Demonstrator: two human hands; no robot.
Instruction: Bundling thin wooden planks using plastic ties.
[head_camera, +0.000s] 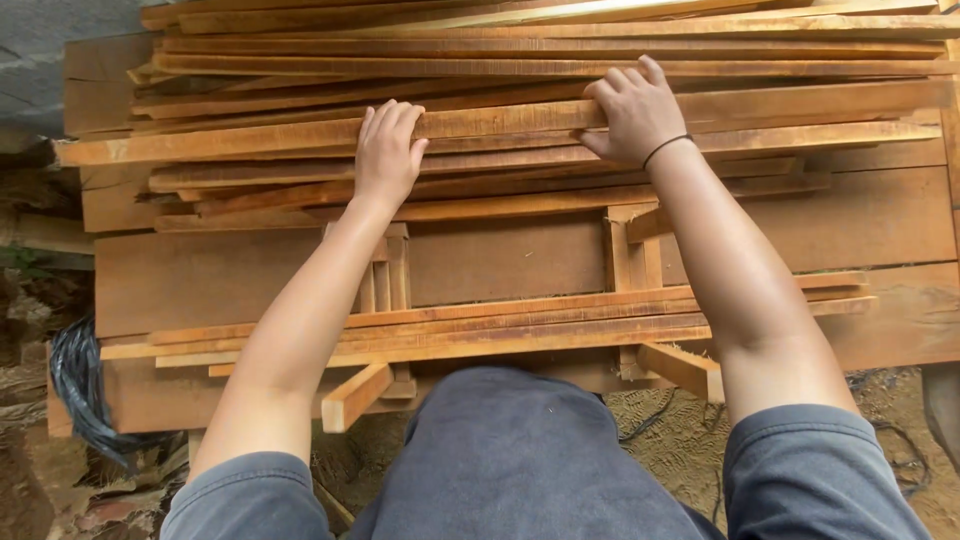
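Two hands rest on one long thin wooden strip (500, 122) that lies across the top of a loose stack of boards (860, 215). The left hand (386, 152) lies palm down with its fingers together and curled over the strip's far edge; the right hand (634, 110), a dark band at its wrist, does the same further along, fingers hooked over the edge and thumb below. Both look closed on the strip, though the undersides of the fingers are hidden, so how firmly they grip is hard to say.

Judging by its length and slim section, the strip should be light but whippy, liable to sag or bow at the ends if held only near the middle. The sawn faces look rough and dry, so slipping seems unlikely; splinters are the likelier trouble. Holding it at two well-spaced points suits it. Neighbouring slats (480, 325) lie loosely crossed, over a low wooden frame (625, 255).
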